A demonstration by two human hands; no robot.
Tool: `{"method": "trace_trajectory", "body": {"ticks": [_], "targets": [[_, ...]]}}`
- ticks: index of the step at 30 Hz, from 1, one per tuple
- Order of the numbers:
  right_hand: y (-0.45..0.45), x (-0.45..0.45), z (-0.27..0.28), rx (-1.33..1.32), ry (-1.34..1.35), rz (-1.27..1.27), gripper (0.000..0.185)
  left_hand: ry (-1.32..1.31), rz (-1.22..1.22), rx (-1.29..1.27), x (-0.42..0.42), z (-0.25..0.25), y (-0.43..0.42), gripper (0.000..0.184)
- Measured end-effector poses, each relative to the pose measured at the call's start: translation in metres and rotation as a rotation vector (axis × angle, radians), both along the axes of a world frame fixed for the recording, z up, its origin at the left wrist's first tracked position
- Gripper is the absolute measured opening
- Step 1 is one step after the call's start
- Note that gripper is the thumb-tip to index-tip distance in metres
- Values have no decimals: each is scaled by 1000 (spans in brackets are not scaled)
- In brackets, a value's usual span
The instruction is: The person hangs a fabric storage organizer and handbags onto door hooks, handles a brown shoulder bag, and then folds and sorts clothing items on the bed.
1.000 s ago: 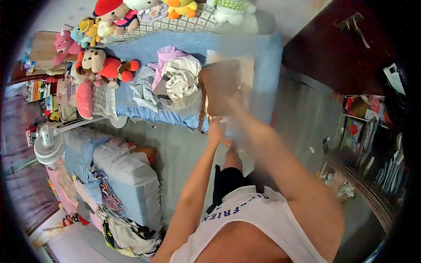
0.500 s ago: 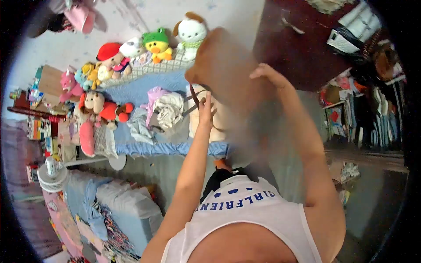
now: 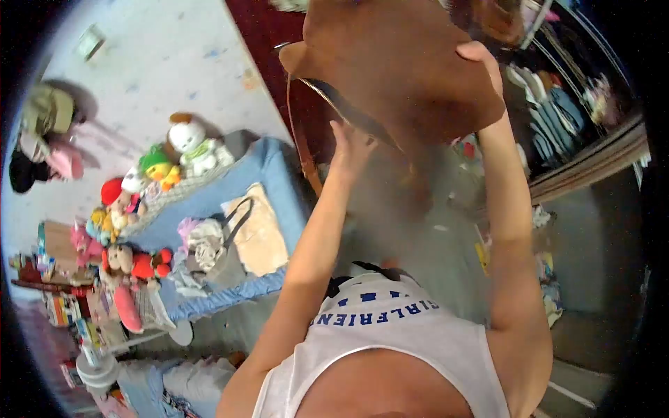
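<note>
A large brown bag (image 3: 411,70) is raised in front of me, its zipper (image 3: 324,94) partly open and a brown strap (image 3: 300,132) hanging at its left side. My right hand (image 3: 484,66) grips the bag's right edge. Under the zippered opening is my left hand (image 3: 353,146), with its fingers partly hidden by the bag's edge; what they hold cannot be made out. A beige tote (image 3: 259,233) with dark handles lies flat on the blue bed (image 3: 209,292), beside crumpled white and pink clothes (image 3: 207,245).
Several plush toys (image 3: 162,167) line the back of the bed. Caps (image 3: 50,111) hang on the left wall. A white fan (image 3: 97,368) stands at lower left. On the right is an open wardrobe with folded clothes (image 3: 554,122) and a rail.
The view has turned right, toward the wardrobe. The brown bag has been lifted off the bed and up, its zippered opening now showing. The beige tote has come into full view.
</note>
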State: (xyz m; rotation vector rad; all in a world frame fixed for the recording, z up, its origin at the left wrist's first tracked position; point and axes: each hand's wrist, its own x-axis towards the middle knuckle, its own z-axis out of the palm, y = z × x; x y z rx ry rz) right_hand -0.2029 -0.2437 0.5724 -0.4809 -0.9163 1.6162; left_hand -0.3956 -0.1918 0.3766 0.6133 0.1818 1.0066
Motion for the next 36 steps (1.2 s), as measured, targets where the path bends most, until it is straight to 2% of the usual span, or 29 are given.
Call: {"method": "trace_trajectory", "body": {"ticks": [3,4,6,8,10,12,13,16,18,20,22,25,26,27,29,30,32,33,34,35,36], "targets": [[-14,68,7,-38,-12,-90,40,-304,-180,7,89,29,-14,83],[-21,86,7,-35,-13,-119,40,-96,-127,-11,110,62,-32,75],[-31,122,5,-73,-30,-156,37,107,-95,-13,143,87,-50,67],[-31,158,-5,-103,34,-298,34,75,-100,36,170,98,-51,56],[-30,205,-16,-133,-45,-427,34,293,15,363,187,79,-37,41],[-33,230,-19,-150,-16,-555,36,194,-195,-284,191,95,-44,50],[-36,245,-22,-115,-107,-612,39,153,-193,-396,197,93,-42,46],[-39,277,-28,-146,-125,-785,41,132,-214,-335,210,83,-30,46],[-41,289,-22,-190,-112,-741,42,157,-197,-315,222,74,-17,47],[-49,296,-7,-47,-522,-854,40,168,-157,-253,234,67,-2,48],[-44,300,9,3,-753,-912,40,231,-163,-240,246,68,15,49],[-37,271,33,328,-1326,-1118,50,179,-144,-234,270,59,47,53],[-34,254,39,451,-1603,-1254,53,162,-149,-225,279,64,56,53],[-24,245,36,482,-1752,-1305,52,170,-99,-230,286,68,63,50],[-11,212,31,350,-1965,-1097,44,164,-54,-229,301,76,85,47],[-1,213,14,763,-2059,-1142,44,61,-96,-229,306,78,98,46],[8,214,6,758,-2157,-837,45,-44,-144,-220,320,80,124,46],[15,219,11,755,-2162,-848,45,-87,-185,-69,329,80,138,45],[20,226,17,439,-2001,-679,47,-128,-227,82,341,79,154,44],[25,235,21,148,-1809,-516,50,-218,-405,37,364,47,191,46],[34,251,6,392,-1827,-870,56,-216,-419,43,377,50,203,46]]}}
